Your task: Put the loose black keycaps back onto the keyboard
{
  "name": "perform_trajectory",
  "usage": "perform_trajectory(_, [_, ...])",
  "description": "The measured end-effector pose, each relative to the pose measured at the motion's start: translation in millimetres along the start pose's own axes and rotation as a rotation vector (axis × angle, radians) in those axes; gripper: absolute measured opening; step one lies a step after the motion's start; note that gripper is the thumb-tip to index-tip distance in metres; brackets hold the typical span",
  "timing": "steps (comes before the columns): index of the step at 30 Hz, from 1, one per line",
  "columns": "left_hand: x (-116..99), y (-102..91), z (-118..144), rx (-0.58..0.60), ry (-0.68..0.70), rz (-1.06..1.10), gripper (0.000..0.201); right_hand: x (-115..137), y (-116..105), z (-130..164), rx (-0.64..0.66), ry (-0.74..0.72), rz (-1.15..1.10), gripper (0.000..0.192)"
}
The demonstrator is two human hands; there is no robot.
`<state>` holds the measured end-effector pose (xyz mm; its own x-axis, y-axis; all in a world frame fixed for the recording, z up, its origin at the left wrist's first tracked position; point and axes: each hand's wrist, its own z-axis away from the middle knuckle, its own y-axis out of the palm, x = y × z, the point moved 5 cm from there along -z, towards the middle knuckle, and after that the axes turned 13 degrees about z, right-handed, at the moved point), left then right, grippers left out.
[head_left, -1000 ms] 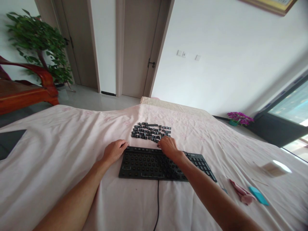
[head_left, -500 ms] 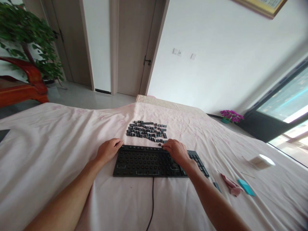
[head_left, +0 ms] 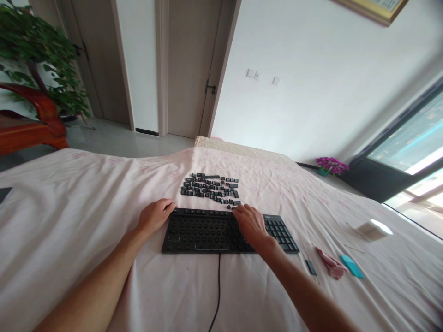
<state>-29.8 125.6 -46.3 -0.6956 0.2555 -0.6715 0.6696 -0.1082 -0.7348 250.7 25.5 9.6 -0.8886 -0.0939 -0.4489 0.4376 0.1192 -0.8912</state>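
Note:
A black keyboard (head_left: pixel 197 233) lies on the pale pink sheet, most of its main section stripped to bare stems. Keycaps still cover the number pad and the left part of the top row. My left hand (head_left: pixel 157 214) is closed at the keyboard's top left corner, fingertips on its edge. Bent over the top row right of centre, my right hand (head_left: pixel 249 223) has its fingers pinched together; whatever sits between the fingertips is hidden. Just beyond the keyboard, loose black keycaps (head_left: pixel 209 188) lie in uneven rows, the nearest close to my right fingertips.
A cable (head_left: pixel 219 286) runs from the keyboard towards me. On the right lie a small dark piece (head_left: pixel 311 267), a pink cloth (head_left: pixel 330 263), a turquoise block (head_left: pixel 352 266), a thin stick (head_left: pixel 355 249) and a white roll (head_left: pixel 374 229). A dark flat object (head_left: pixel 4 193) is at the left edge.
My right hand has shifted a little left along the keyboard's top row, uncovering more of the number pad. My left hand stays at the corner.

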Motion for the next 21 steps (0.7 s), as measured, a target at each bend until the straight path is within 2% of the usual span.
perform_trajectory(7, [2,0.4,0,-0.004,0.014,-0.036,0.038,18,-2,16,-0.035,0.016,0.068,0.036])
perform_trajectory(11, [3,0.5,-1,-0.011,0.015,-0.020,0.037,11,-4,16,-0.029,0.019,0.028,0.039])
perform_trajectory(14, [4,0.9,-1,-0.008,0.005,0.006,0.036,-7,-4,6,0.001,0.041,-0.078,0.036])
perform_trajectory(17, [4,1.0,-1,0.003,0.002,0.027,0.035,-23,-5,-10,-0.014,0.122,-0.183,0.035])
perform_trajectory(21, [3,-0.1,-1,0.005,-0.012,0.011,0.036,-23,-1,-34,0.010,0.159,-0.205,0.026])
